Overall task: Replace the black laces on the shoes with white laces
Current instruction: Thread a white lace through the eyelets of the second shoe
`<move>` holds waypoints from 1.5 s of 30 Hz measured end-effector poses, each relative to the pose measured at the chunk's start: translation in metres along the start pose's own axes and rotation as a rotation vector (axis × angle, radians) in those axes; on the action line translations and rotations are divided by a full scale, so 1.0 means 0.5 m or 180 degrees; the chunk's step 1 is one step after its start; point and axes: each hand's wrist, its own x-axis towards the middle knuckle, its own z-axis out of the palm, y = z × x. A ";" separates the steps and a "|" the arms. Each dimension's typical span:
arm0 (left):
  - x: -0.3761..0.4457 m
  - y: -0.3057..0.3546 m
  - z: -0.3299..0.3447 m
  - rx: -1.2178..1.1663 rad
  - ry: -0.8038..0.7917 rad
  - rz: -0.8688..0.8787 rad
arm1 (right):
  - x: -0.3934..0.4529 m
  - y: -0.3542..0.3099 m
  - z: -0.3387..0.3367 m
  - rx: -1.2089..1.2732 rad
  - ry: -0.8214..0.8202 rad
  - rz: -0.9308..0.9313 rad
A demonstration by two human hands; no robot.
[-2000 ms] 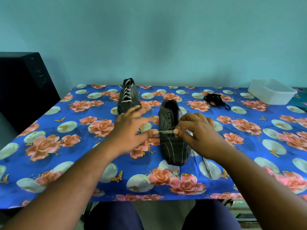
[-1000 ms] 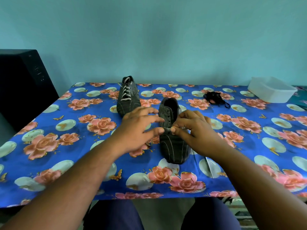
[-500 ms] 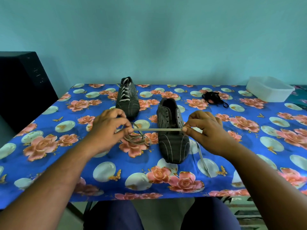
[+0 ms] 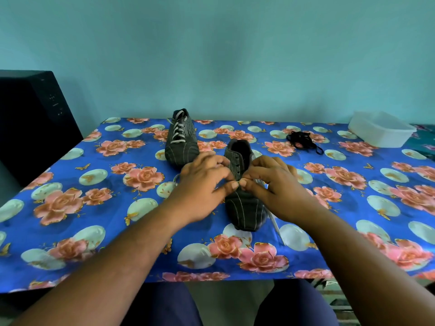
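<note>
Both hands meet over the near shoe (image 4: 243, 203), which lies on the desk (image 4: 70, 161) with its toe toward the person and its upper eyelets bare. The left hand (image 4: 202, 184) and the right hand (image 4: 275, 184) each form a pinching grip, thumb against forefinger, at the lowest eyelets; a sliver of the white lace (image 4: 274, 220) shows between the two grips, so each appears to be grasping it, though the contact itself is too small to confirm. One free length of that lace trails from under the right grip toward the desk edge; a loop lies just outside the left grip. Beyond the left grip stands the far shoe (image 4: 180, 137), already laced in white. Well beyond the right grip lies the bundle of black laces (image 4: 302, 140), with a white container (image 4: 381, 128) farther out. Judgement: lacing of the second shoe is at its first row. The next move calls for evening the two ends, then feeding one tip up through the next eyelet on the opposite side without twisting the flat lace.
</note>
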 end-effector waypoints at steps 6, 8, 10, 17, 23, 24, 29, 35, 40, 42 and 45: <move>-0.008 -0.031 -0.016 -0.0036 0.0191 -0.0058 | -0.014 0.023 -0.017 -0.0171 0.0028 -0.0006; -0.017 -0.048 -0.032 -0.0039 0.0228 -0.0160 | -0.022 0.039 -0.027 -0.0153 0.0011 0.0094; -0.027 -0.075 -0.048 -0.0008 0.0276 -0.0245 | -0.028 0.054 -0.038 -0.0168 -0.0021 0.0184; -0.040 -0.135 -0.059 -0.0238 0.0235 -0.0775 | -0.041 0.072 -0.055 0.0406 0.0194 0.0595; -0.037 -0.093 -0.036 0.0006 0.0219 -0.0547 | -0.042 0.018 -0.037 0.1848 0.0512 0.0788; -0.033 -0.068 -0.033 0.0046 0.0211 -0.0342 | -0.042 0.008 -0.032 0.1999 0.0452 0.0742; 0.002 0.014 0.006 -0.0431 0.0354 0.0248 | -0.031 -0.034 -0.023 0.2387 0.0480 0.0647; 0.022 0.042 0.048 -0.1003 0.0617 0.0042 | -0.027 -0.057 -0.002 0.3304 0.1278 0.1412; 0.029 0.050 0.069 -0.0731 0.0645 -0.0094 | -0.025 -0.058 0.019 0.3534 0.1342 0.1698; 0.027 0.050 0.073 -0.0508 0.0624 -0.0092 | -0.027 -0.053 0.023 0.3565 0.1249 0.1747; 0.027 0.048 0.077 -0.0341 0.0572 -0.0071 | -0.028 -0.043 0.023 0.3600 0.1089 0.1779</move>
